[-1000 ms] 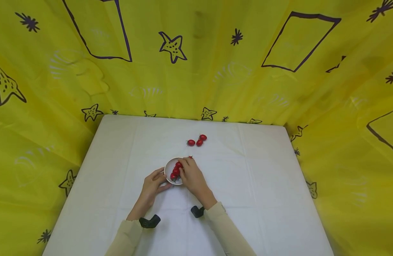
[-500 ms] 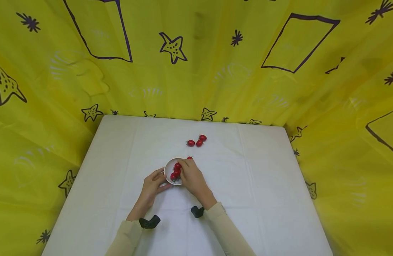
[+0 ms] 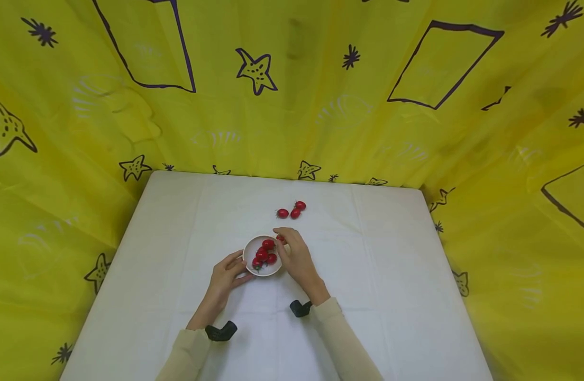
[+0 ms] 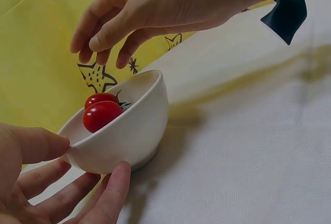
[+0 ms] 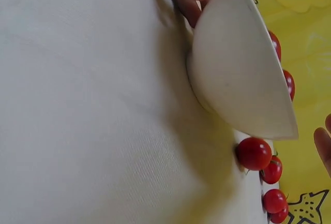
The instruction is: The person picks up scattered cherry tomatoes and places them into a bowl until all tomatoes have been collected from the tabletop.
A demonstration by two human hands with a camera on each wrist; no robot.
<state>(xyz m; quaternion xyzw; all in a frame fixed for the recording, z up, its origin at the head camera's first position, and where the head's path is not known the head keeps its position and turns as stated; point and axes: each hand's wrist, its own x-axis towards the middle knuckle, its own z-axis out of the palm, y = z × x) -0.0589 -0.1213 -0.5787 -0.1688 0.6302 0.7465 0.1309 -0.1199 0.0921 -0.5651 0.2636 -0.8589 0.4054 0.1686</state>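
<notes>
A white bowl (image 3: 252, 246) stands on the table with several red cherry tomatoes (image 3: 262, 255) inside. My left hand (image 3: 224, 277) holds its left side, thumb at the rim and fingers against the outer wall, as the left wrist view shows (image 4: 62, 177). My right hand (image 3: 298, 260) hovers just right of the bowl, fingers loosely bent and nothing between them in the left wrist view. Near its fingertips, a single cherry tomato (image 3: 280, 238) lies on the cloth by the bowl; the right wrist view shows this tomato (image 5: 253, 154) close to the bowl's wall.
Farther back lie 3 more cherry tomatoes (image 3: 295, 213) in a loose group. A white cloth (image 3: 406, 296) covers the table. Yellow curtains (image 3: 292, 116) with drawn stars hang behind and at both sides. Each wrist carries a dark strap piece (image 3: 221, 332).
The right hand has left the inside of the bowl and moved right, over the single tomato. It has let go of a tomato in the bowl. The left hand keeps its hold.
</notes>
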